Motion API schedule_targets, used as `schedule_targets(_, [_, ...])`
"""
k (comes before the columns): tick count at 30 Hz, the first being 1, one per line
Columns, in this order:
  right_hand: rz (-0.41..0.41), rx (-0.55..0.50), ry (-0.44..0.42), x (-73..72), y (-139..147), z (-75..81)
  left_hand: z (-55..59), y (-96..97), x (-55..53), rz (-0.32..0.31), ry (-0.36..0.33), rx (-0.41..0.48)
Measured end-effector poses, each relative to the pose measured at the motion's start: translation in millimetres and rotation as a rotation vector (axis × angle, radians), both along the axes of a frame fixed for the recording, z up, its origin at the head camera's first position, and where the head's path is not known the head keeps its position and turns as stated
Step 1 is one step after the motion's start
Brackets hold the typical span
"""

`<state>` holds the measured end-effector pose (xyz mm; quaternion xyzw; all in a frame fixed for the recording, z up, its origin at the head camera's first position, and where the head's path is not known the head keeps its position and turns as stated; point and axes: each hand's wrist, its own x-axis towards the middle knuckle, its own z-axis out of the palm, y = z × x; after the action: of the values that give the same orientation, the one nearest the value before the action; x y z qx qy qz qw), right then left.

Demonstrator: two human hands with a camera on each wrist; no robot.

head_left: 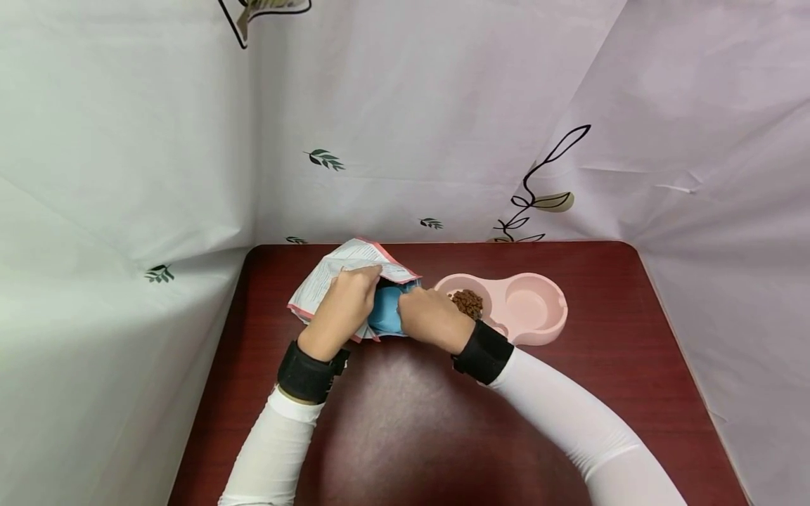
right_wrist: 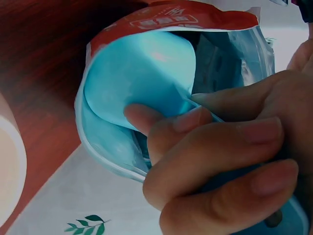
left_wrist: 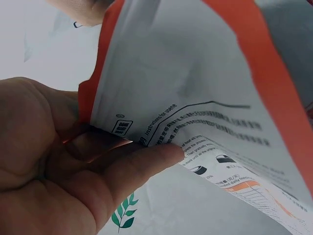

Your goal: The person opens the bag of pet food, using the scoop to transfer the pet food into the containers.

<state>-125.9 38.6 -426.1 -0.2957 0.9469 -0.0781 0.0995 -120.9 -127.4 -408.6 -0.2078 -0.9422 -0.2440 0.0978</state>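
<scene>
A white food bag with red edging (head_left: 325, 277) lies at the left of the table, its mouth spread open toward the right. My left hand (head_left: 344, 306) grips the rim of the bag; in the left wrist view its fingers (left_wrist: 142, 174) lie along the printed panel. Inside the mouth sits a light-blue scoop (right_wrist: 142, 73). My right hand (head_left: 436, 320) holds the scoop by its handle, the fingers (right_wrist: 215, 161) curled round it. The scoop's bowl lies against the bag's inner wall. What lies deeper in the bag is hidden.
Right of the bag stands a pink double bowl (head_left: 496, 309), its left hollow holding brown kibble (head_left: 468, 303) and partly covered by my right hand. The dark red table (head_left: 601, 393) ends at a white patterned cloth (head_left: 405, 140) behind and at both sides.
</scene>
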Motion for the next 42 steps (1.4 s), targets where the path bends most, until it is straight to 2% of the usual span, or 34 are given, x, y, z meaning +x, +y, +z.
schedule_targets(7, [-0.105, -0.067, -0.011, 0.2, -3, -14.8, -0.9, 0.7, -3.1, -0.015, 0.029, 0.0])
schedule_targets(17, [-0.151, -0.094, -0.005, 0.2, -1, -23.3, -0.8, 2.3, -4.5, -0.024, 0.019, 0.007])
schedule_targets(22, [-0.149, -0.122, -0.004, 1.6, -3, -29.9, -0.1, 0.1, -3.6, -0.01, 0.016, 0.007])
schedule_targets(32, [-0.145, -0.178, 0.098, 6.0, -8, -48.6, -1.1, -2.5, -2.6, -0.006, 0.018, 0.012])
schedule_targets(42, [-0.185, -0.234, 0.112, 4.3, -12, -58.1, -2.6, -4.8, -3.0, 0.002, 0.009, 0.029])
